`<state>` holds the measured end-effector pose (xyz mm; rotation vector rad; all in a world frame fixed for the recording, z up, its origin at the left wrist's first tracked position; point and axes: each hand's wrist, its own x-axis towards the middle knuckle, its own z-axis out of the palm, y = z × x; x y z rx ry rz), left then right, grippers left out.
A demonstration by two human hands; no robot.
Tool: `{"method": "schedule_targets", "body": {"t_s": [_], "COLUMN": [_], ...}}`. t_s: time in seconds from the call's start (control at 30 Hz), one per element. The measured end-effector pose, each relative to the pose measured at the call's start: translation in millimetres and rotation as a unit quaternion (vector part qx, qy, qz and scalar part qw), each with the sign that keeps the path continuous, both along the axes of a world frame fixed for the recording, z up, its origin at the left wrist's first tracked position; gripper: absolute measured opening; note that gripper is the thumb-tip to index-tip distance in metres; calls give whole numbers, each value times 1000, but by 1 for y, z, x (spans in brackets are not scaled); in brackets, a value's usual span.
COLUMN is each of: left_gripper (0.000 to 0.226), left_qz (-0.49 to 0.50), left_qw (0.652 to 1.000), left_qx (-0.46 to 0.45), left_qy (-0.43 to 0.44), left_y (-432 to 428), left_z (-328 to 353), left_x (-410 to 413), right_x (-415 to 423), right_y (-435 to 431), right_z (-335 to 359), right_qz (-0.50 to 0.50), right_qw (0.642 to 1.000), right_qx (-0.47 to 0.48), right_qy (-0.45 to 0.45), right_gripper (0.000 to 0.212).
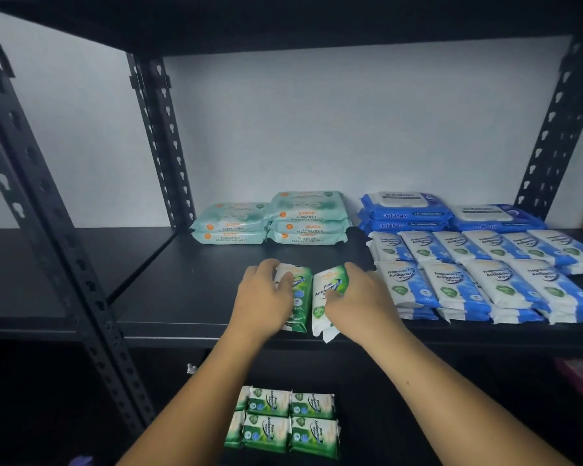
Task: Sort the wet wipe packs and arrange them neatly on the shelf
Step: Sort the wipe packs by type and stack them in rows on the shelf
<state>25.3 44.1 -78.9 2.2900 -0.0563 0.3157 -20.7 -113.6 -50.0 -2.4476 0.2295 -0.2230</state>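
Two green packs [300, 299] lie side by side near the shelf [189, 290] front, the left hand [266, 297] gripping one, the right hand [360, 302] the other. Blue packs [485, 280] and pale packs [270, 220] already sit grouped; a green batch [283, 422] waits below, so well over half seems done

The mint-green packs [308, 216] at the back of the shelf [189, 297] carry the brand "guardian" in orange. Beneath it on their front edges is "ANTIBACTERIAL FRAGRANCE FREE WIPES". The dark-blue packs [404, 213] beside them read "antabax" in white on the edge and on the grey lid flap; the smaller line alongside is too blurred to read. The white-and-blue packs [451, 284] say "Fragrance Free Antibacterial Wipes". The right pine pack [329, 297] reads "Pine Antibacterial", the next word partly covered. The left pine pack [300, 294] shows "Pine" and part of "Antibacterial". The green packs below [290, 418] read "Pine Antibacterial Wipes".
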Motion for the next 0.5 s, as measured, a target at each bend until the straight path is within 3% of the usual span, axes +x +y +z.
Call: {"method": "schedule_targets", "body": {"t_s": [0.17, 0.33, 0.5], "left_gripper": [35, 35, 46], "left_qz": [-53, -132, -173], "left_qw": [995, 978, 963], "left_qx": [-9, 76, 154], "left_qy": [-86, -144, -139], "left_y": [9, 26, 37], "left_z": [4, 0, -4], "left_x": [-14, -36, -48], "right_x": [-1, 1, -9], "right_y": [6, 2, -15], "right_z": [-4, -3, 14], "right_qz": [14, 37, 87], "right_qw": [996, 986, 960], "right_qx": [-55, -158, -255], "right_qy": [-66, -30, -73], "right_gripper": [37, 25, 38]}}
